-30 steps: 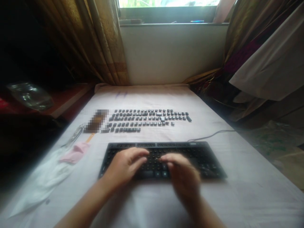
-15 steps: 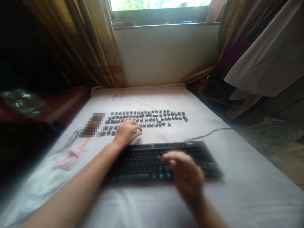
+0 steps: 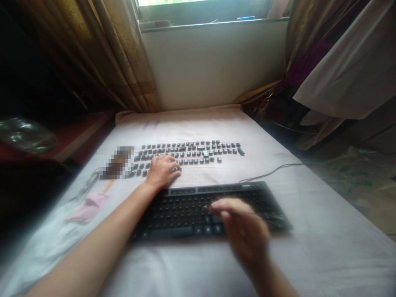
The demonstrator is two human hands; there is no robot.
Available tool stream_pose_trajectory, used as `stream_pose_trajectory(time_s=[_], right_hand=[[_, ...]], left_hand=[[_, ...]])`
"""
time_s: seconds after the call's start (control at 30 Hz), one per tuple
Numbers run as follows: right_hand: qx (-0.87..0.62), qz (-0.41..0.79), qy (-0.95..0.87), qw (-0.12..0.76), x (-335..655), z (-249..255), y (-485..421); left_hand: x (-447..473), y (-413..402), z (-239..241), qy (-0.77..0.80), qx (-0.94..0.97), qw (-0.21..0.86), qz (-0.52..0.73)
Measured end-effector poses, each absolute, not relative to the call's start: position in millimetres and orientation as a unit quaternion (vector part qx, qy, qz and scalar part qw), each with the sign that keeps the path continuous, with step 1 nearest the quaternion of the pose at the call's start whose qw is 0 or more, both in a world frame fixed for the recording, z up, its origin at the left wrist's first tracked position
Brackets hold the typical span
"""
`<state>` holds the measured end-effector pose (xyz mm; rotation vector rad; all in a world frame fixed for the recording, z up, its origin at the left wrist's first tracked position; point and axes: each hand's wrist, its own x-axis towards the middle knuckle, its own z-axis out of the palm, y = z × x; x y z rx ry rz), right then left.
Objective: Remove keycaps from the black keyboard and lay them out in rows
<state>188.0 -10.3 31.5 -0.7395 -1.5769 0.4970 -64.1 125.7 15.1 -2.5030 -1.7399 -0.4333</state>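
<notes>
A black keyboard (image 3: 173, 232) lies across the cloth in front of me, most of its keys stripped down to bare stems; a few keycaps are still fitted near its lower edge. Beyond it, loose black keycaps (image 3: 192, 161) are laid out in several rows. My left hand (image 3: 161, 170) rests at the nearest row, finger and thumb closed around a keycap (image 3: 177, 169) at the cloth. Over the right half of the keyboard, my right hand (image 3: 243, 225) pinches a thin dark tool (image 3: 236, 213), its tip pointing left at the stems. Blur hides the tool's exact kind.
The keyboard's cable (image 3: 269, 169) runs off the right side of the bed-like surface. To the left lie a pixelated brown item (image 3: 116, 163), a pink cloth (image 3: 88, 207) and a shiny metallic item (image 3: 92, 179). A wall, curtains (image 3: 123, 62) and a windowsill stand behind.
The left fingers have come down and closed in on the keycap in the near row. My right hand stays over the keyboard with the tool, nearly in place. The view has shifted slightly.
</notes>
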Motion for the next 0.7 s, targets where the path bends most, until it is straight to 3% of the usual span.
stream_pose_trajectory(time_s=[0.4, 0.7], right_hand=[[-0.364, 0.203, -0.643, 0.642, 197, 34, -6], [-0.484, 0.219, -0.591, 0.607, 214, 38, 2]], left_hand=[[-65, 116, 22, -0.560, -0.810, 0.043, -0.168], [-41, 37, 36, -0.490, -0.834, 0.019, -0.253]])
